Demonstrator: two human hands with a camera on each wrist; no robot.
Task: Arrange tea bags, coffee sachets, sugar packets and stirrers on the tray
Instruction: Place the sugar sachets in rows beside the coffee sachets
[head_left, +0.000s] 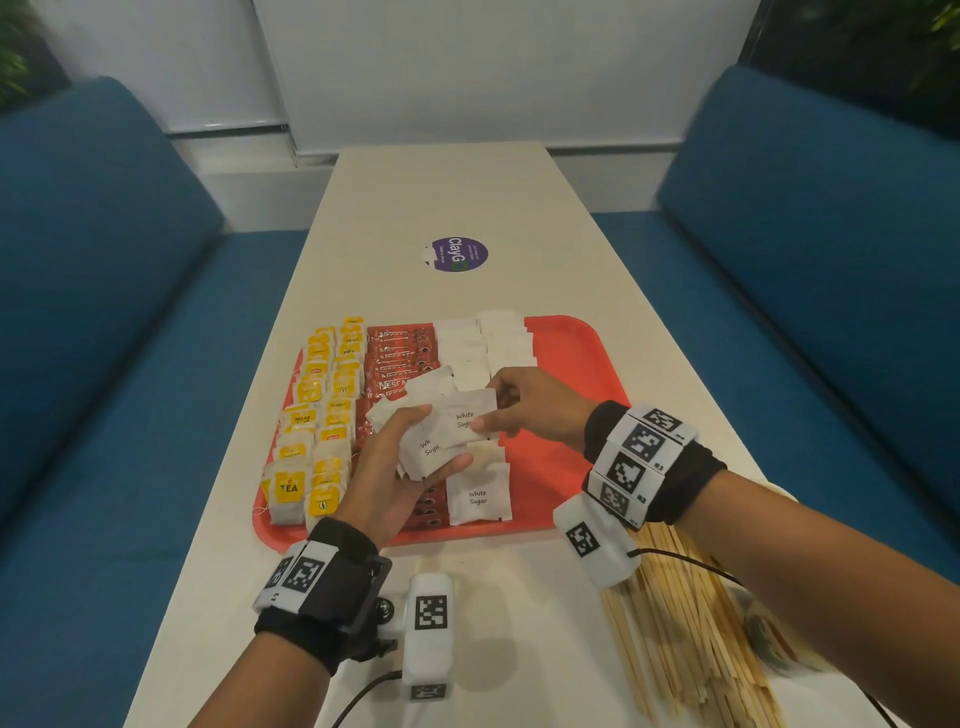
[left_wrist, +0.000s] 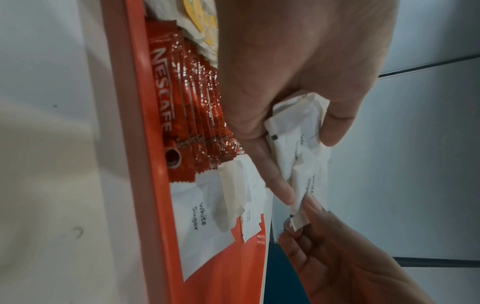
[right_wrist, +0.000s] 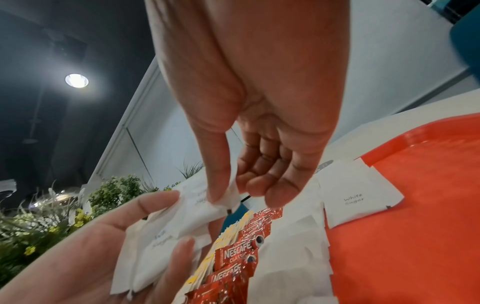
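A: Where is the sugar?
B: Left hand (head_left: 400, 470) clasps a stack of sugar packets (head_left: 441, 441) above the tray (head_left: 566, 364); right hand (head_left: 524, 405) pinches the top packet (head_left: 470, 418).
A: Handling?
B: Probably light, limp, slippery paper; pinch one edge.

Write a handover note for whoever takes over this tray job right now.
Left hand holds a stack of sugar packets above the tray.
Right hand pinches the top packet of that stack.
Done: tea bags in the left rows, coffee sachets beside them, sugar rows partly laid.
Left: place the held sugar, then move the stirrers, which lie on the table near the right forearm.
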